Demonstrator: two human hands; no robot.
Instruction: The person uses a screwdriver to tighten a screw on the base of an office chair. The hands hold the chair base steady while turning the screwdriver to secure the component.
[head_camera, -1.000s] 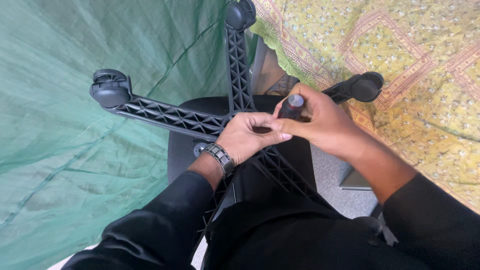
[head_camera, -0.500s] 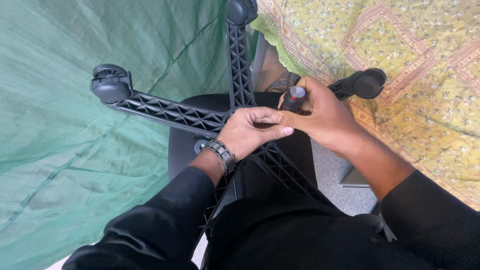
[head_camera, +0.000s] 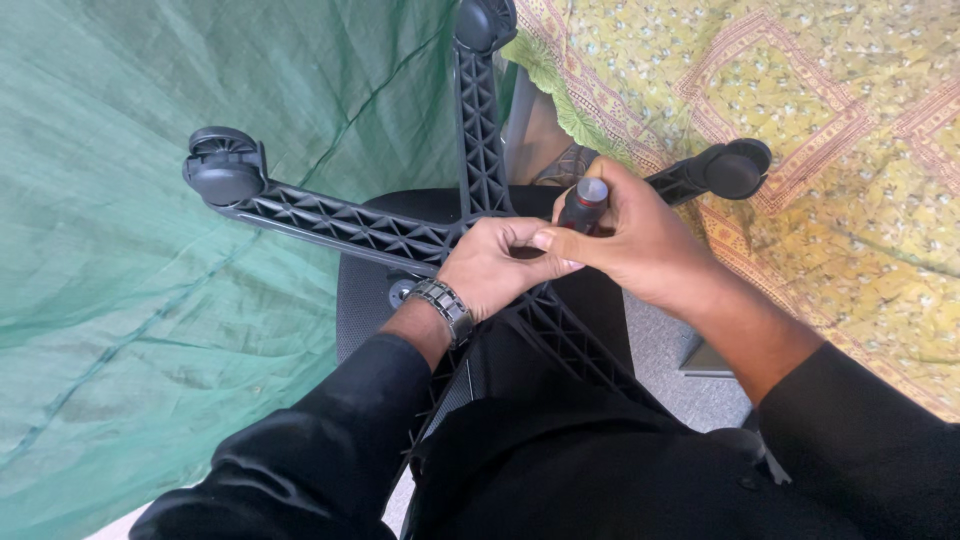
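Head view shows my right hand (head_camera: 640, 245) clamped around the gas cylinder (head_camera: 583, 203), my left hand (head_camera: 497, 265) gripping the chair base (head_camera: 340, 222) hub. I judge the cylinder could slip if either grip loosens.

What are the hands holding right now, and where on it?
The right hand grips the dark gas cylinder at the hub of the upturned chair base, just below its top end. The left hand rests on the hub beside it.

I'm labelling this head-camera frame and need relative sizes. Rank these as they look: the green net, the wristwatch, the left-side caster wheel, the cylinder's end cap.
1. green net, by far the largest
2. caster wheel
3. wristwatch
4. cylinder's end cap, smallest
The watch lies nearer the camera, so ranks 2 and 3 are unsure.
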